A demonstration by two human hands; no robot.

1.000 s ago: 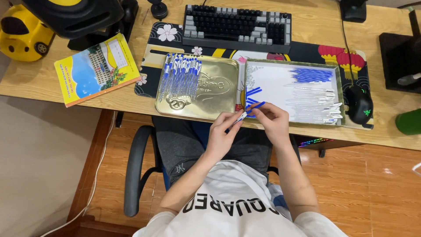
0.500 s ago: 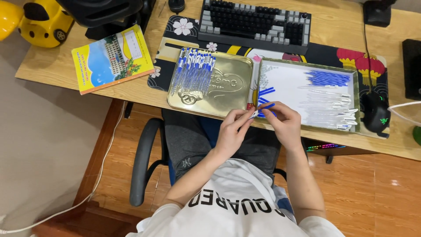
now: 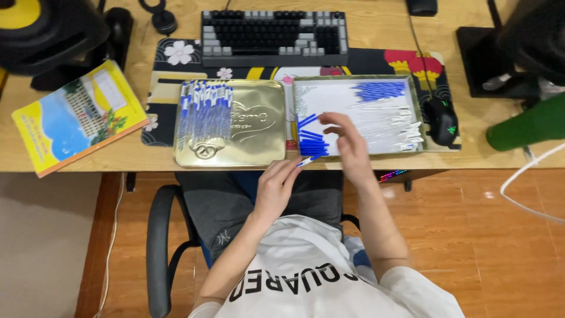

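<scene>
Left hand (image 3: 276,187) grip: pinching blue-white pen (image 3: 307,161) at surface edge. Right hand (image 3: 348,144) grip released, fingers spread over blue caps (image 3: 312,141) in box tray (image 3: 416,106).

Even, bright indoor light from above, no hard shadows. Soft glare on gold tin lid (image 3: 250,126), faint sheen on wooden desk (image 3: 376,17) and orange floor tiles (image 3: 482,235). Dark band of shadow under desk edge. Right hand (image 3: 347,141) slightly motion-blurred. Overall softness, fine detail smeared. Mild wide-angle bending at frame edges; corners dark, murky.
</scene>
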